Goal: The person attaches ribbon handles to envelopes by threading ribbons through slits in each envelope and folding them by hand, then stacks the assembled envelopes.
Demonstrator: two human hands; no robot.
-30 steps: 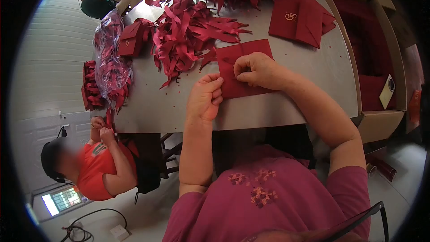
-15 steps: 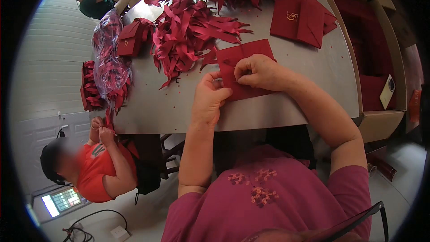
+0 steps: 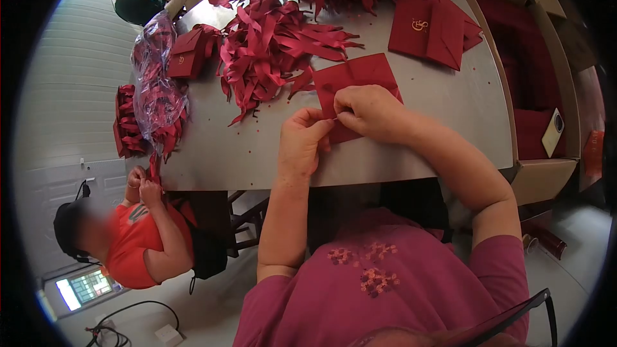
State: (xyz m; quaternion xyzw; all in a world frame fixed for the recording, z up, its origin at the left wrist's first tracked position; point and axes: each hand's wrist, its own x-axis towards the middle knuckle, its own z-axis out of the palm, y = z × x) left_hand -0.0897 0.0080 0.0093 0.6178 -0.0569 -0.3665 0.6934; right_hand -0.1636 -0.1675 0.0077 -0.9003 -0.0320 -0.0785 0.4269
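Note:
A dark red paper bag lies flat on the table in front of me, a ribbon partly showing across it. At its left edge, my left hand is closed, with thumb and forefinger pressed together over the bag. My right hand rests over the middle of the bag, its fingers curled into a pinch. The fingertips of both hands nearly meet, and a small pale bit shows between them. What the right fingers hold is hidden.
Beyond the bag lies a pile of red ribbons. Finished-looking red bags with a gold mark lie at the upper right. A cardboard box with a phone stands right. A co-worker in orange handles ribbon at left.
My right hand has shifted slightly down and turned over the bag. My left thumb and forefinger have come together, closer to the right fingertips. The bag has tilted slightly.

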